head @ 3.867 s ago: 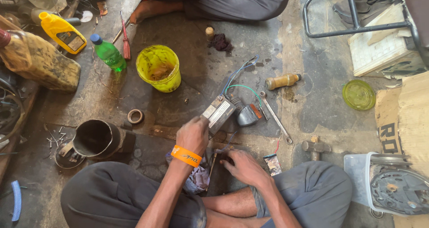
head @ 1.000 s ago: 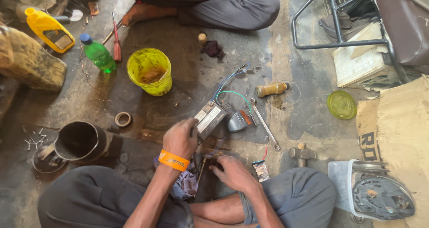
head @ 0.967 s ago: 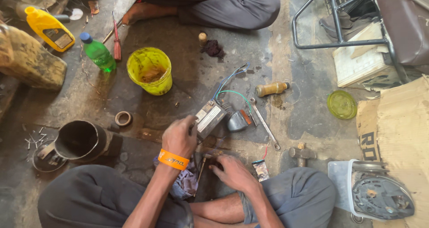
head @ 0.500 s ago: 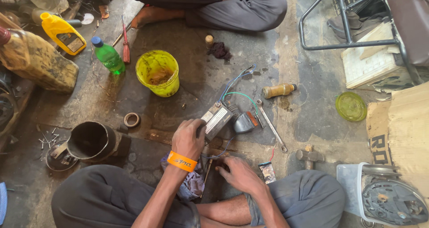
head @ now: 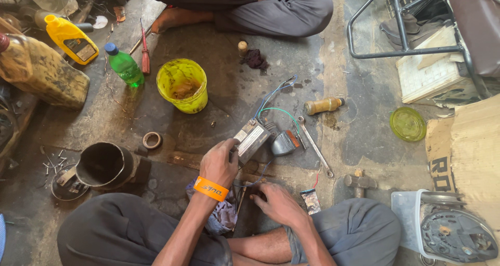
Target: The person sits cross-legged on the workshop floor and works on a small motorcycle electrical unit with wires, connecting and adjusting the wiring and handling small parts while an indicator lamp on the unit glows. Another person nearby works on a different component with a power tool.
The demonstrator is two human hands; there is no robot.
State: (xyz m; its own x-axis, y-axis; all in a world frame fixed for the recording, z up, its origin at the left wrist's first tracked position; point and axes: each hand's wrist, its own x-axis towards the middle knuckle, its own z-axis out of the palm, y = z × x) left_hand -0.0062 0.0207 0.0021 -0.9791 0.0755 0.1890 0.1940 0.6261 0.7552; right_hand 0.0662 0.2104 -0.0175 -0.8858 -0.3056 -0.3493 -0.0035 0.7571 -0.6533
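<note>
So the person sits cross-legged on the oily floor at the bottom of the frame. The left hand (head: 220, 163), the one with the orange wristband (head: 210, 188), has its fingers wrapped around the lower end of a small grey electrical box (head: 253, 139) sitting just below centre frame, touching the floor. The right hand (head: 278, 203) rests low near the lap, fingers curled down on something dark on the floor; can't tell what, or whether it's really gripped.

Looks to me like the wiring stage: the box is being held steady while the loose wires (head: 276, 96) trailing up from it get sorted. I'd guess whatever comes next needs the box kept still and the right hand free for fine work on the leads.

Count of stuff around:
- one yellow bucket (head: 182, 85), upper middle
- one green bottle (head: 124, 65) and one yellow oil jug (head: 70, 39), upper left
- one red screwdriver (head: 145, 54) beside the bottle
- one spanner (head: 315, 151) just right of the box
- one dark metal cylinder (head: 105, 165) at left
- one green lid (head: 407, 124) at right
- one second person sitting at the top, only legs showing
</note>
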